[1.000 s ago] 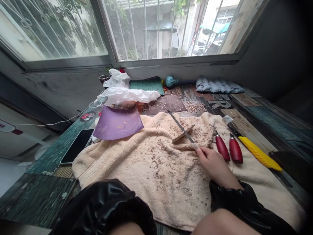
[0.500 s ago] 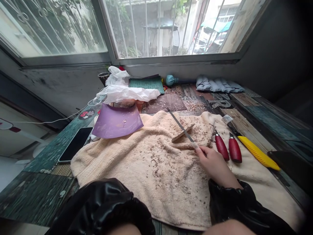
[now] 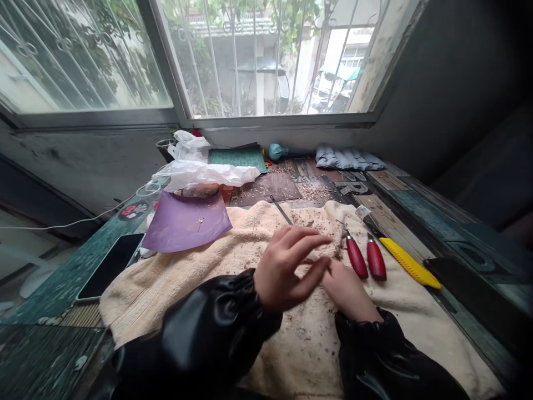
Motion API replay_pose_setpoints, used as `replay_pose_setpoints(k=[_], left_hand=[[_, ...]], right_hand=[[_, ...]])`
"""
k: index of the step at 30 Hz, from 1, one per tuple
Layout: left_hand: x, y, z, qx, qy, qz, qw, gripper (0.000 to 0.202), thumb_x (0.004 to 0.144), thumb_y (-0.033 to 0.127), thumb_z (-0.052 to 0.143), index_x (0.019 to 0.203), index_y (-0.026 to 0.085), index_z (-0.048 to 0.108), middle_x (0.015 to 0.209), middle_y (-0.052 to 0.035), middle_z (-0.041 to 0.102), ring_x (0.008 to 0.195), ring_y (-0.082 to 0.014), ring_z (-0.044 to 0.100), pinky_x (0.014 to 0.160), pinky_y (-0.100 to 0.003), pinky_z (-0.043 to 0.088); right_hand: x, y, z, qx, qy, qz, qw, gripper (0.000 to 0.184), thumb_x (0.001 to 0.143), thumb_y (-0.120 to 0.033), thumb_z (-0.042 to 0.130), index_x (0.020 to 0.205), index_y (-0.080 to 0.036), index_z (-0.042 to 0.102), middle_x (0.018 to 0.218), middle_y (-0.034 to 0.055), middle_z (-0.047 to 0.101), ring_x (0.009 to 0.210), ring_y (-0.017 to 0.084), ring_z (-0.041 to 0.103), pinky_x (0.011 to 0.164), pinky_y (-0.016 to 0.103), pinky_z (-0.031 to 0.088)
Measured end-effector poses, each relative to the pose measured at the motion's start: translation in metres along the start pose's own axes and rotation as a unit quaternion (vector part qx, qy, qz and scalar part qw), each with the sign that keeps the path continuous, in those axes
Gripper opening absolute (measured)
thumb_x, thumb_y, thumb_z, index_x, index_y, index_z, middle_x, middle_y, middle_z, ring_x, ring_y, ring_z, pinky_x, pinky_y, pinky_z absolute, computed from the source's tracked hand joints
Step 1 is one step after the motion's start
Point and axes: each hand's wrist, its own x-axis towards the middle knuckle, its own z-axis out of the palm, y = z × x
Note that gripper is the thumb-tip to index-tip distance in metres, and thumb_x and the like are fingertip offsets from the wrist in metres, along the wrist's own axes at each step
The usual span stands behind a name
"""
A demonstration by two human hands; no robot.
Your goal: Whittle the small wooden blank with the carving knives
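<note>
Window bench w/ a beige towel (image 3: pixel 233 261): I see my left hand (image 3: pixel 287 266), fingers spread, has come in over the wood stick. Right hand (image 3: pixel 345 289) still on the file (image 3: pixel 281 210); grip hidden, can't tell. Red knives (image 3: pixel 366 258) lie beside.

— Where does the camera sit?
— On the person's head, looking forward and down over the bench (image 3: pixel 400 191) toward the window (image 3: pixel 258 61).
— How close?
— Near: the hands, left (image 3: pixel 287 266) and right (image 3: pixel 347 291), fill the lower middle. There is only this one view.
</note>
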Motion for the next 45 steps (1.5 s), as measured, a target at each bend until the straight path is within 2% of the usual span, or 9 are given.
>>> replay_pose_setpoints(k=[2, 4, 6, 8, 10, 12, 17, 34, 45], left_hand=[[0.001, -0.038, 0.027, 0.087, -0.012, 0.035, 0.996, 0.024, 0.081, 0.025, 0.045, 0.103, 0.020, 0.053, 0.100, -0.0075, 0.055, 0.095, -0.0208, 0.050, 0.081, -0.041, 0.045], [-0.005, -0.071, 0.045, 0.128, -0.036, 0.038, 0.990, 0.024, 0.079, 0.022, 0.047, 0.101, 0.019, 0.053, 0.098, -0.0087, 0.055, 0.091, -0.0201, 0.051, 0.078, -0.039, 0.047], [-0.013, -0.093, 0.056, 0.138, -0.048, 0.031, 0.989, 0.022, 0.079, 0.019, 0.047, 0.100, 0.020, 0.053, 0.098, -0.0078, 0.055, 0.090, -0.0186, 0.051, 0.076, -0.035, 0.048], [-0.017, -0.103, 0.060, 0.128, -0.023, 0.015, 0.991, 0.024, 0.080, 0.016, 0.043, 0.102, 0.020, 0.052, 0.100, -0.0077, 0.054, 0.089, -0.0167, 0.052, 0.077, -0.032, 0.048], [-0.019, -0.107, 0.061, 0.114, -0.009, -0.002, 0.993, 0.025, 0.080, 0.016, 0.043, 0.103, 0.019, 0.051, 0.099, -0.0071, 0.054, 0.088, -0.0156, 0.054, 0.078, -0.030, 0.048], [-0.019, -0.109, 0.061, 0.107, -0.022, -0.018, 0.994, 0.025, 0.079, 0.017, 0.045, 0.103, 0.019, 0.051, 0.096, -0.0060, 0.056, 0.086, -0.0155, 0.055, 0.077, -0.029, 0.048], [-0.020, -0.113, 0.062, 0.104, -0.033, -0.057, 0.992, 0.017, 0.077, 0.023, 0.050, 0.093, 0.018, 0.054, 0.084, -0.0042, 0.058, 0.075, -0.0145, 0.057, 0.068, -0.027, 0.049], [-0.021, -0.117, 0.062, 0.060, -0.040, -0.087, 0.994, 0.011, 0.076, 0.024, 0.052, 0.083, 0.018, 0.057, 0.078, -0.0024, 0.056, 0.069, -0.0115, 0.054, 0.063, -0.022, 0.045], [-0.020, -0.115, 0.058, 0.050, -0.063, -0.074, 0.994, 0.011, 0.076, 0.026, 0.053, 0.081, 0.018, 0.059, 0.076, -0.0018, 0.055, 0.067, -0.0106, 0.053, 0.061, -0.020, 0.044]], right_hand=[[0.002, 0.001, 0.000, 0.010, -0.015, -0.001, 1.000, 0.032, 0.084, -0.030, 0.029, 0.083, -0.019, 0.059, 0.077, 0.0069, 0.063, 0.070, 0.016, 0.054, 0.056, 0.021, 0.030], [0.003, 0.001, 0.001, 0.017, -0.019, 0.004, 1.000, 0.032, 0.084, -0.032, 0.029, 0.086, -0.020, 0.059, 0.078, 0.0069, 0.063, 0.069, 0.016, 0.054, 0.056, 0.021, 0.029], [0.002, 0.000, 0.001, 0.018, -0.013, 0.008, 1.000, 0.033, 0.085, -0.034, 0.028, 0.089, -0.021, 0.058, 0.078, 0.0065, 0.063, 0.069, 0.016, 0.054, 0.055, 0.021, 0.029], [0.001, -0.001, 0.000, 0.013, -0.008, 0.012, 1.000, 0.034, 0.085, -0.034, 0.027, 0.088, -0.022, 0.058, 0.077, 0.0063, 0.063, 0.068, 0.016, 0.054, 0.055, 0.021, 0.028], [0.000, -0.003, 0.001, 0.002, -0.005, 0.016, 1.000, 0.035, 0.085, -0.035, 0.026, 0.086, -0.022, 0.058, 0.076, 0.0063, 0.063, 0.066, 0.016, 0.054, 0.054, 0.021, 0.028], [-0.001, -0.003, 0.001, -0.010, -0.005, 0.018, 1.000, 0.035, 0.085, -0.035, 0.025, 0.085, -0.021, 0.057, 0.074, 0.0064, 0.062, 0.065, 0.016, 0.053, 0.053, 0.022, 0.027], [-0.002, -0.003, 0.000, -0.021, -0.003, 0.013, 1.000, 0.037, 0.086, -0.036, 0.022, 0.084, -0.022, 0.056, 0.074, 0.0065, 0.062, 0.066, 0.016, 0.053, 0.052, 0.022, 0.026], [-0.005, -0.009, -0.011, -0.044, -0.045, 0.059, 0.996, 0.038, 0.085, -0.035, 0.023, 0.085, -0.020, 0.057, 0.080, 0.0082, 0.062, 0.072, 0.018, 0.055, 0.055, 0.024, 0.029], [0.003, -0.002, -0.023, -0.045, -0.064, 0.028, 0.997, 0.033, 0.085, -0.033, 0.027, 0.081, -0.019, 0.057, 0.081, 0.0092, 0.063, 0.076, 0.019, 0.056, 0.058, 0.026, 0.029]])
